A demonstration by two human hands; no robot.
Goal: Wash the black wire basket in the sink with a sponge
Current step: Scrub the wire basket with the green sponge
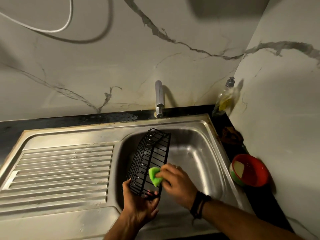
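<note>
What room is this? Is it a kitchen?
Most likely a kitchen, at the washing-up spot. There is a steel sink with a ribbed draining board, a tap on the wall behind it, and a soap bottle in the corner. Someone is scrubbing a wire basket with a green sponge.

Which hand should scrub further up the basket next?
Probably the right hand: it already pinches the green sponge against the black wire basket, while the left hand grips the basket's near end.

Basket [150,160] tilted over sink [199,153] (drainboard [65,170] left); bottle [223,99] seemingly behind, tub [249,170] right.
</note>
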